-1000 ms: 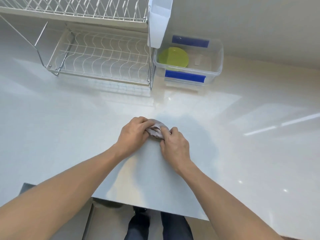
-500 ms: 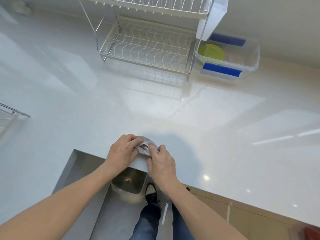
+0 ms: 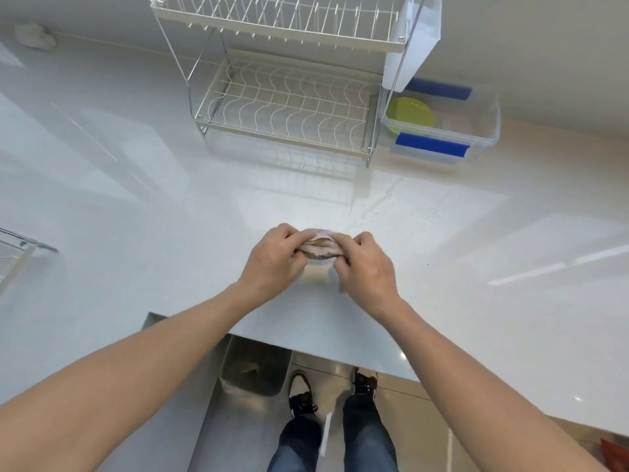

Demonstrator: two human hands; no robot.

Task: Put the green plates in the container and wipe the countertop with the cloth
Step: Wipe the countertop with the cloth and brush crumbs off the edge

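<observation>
A small pinkish-grey cloth (image 3: 319,247) is bunched between both hands just above the white countertop (image 3: 442,233). My left hand (image 3: 272,260) grips its left end and my right hand (image 3: 366,260) grips its right end. At the back right a clear plastic container (image 3: 483,131) with blue tape strips stands on the counter. Green plates (image 3: 410,114) lie stacked inside its left part, partly hidden by the rack's frame.
A two-tier white wire dish rack (image 3: 289,107) stands at the back centre, with a white cutlery holder (image 3: 413,42) hanging on its right side. A sink (image 3: 238,386) lies below the counter's front edge. Another wire rack (image 3: 13,257) pokes in at the left edge.
The hands have moved forward from the sink edge onto the counter, still holding the cloth, now stretched a little wider between them. The view has shifted, showing more of the rack.
</observation>
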